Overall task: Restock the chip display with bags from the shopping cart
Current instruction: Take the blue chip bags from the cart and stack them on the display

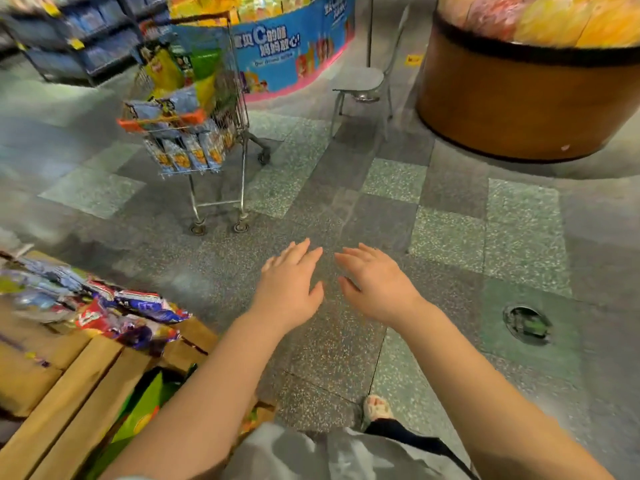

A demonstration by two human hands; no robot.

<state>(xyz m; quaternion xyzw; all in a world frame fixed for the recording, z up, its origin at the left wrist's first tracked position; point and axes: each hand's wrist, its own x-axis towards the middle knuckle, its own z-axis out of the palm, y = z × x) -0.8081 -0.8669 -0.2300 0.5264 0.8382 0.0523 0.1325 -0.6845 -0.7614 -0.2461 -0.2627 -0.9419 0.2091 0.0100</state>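
Observation:
A metal shopping cart (239,109) stands on the floor ahead and to the left, heaped with chip bags (188,152) in blue, yellow and green. The chip display (62,379), a wooden stand, fills the lower left, with blue, red and purple bags (138,311) lying on its top. My left hand (289,284) and my right hand (375,284) are stretched out side by side over the bare floor, fingers straight, palms down, holding nothing. Both are well short of the cart.
A grey metal chair (363,81) stands beyond the cart to the right. A round brown snack bin (519,105) sits at the upper right, a blue round promo display (294,50) behind the cart. A floor drain (526,323) lies to the right.

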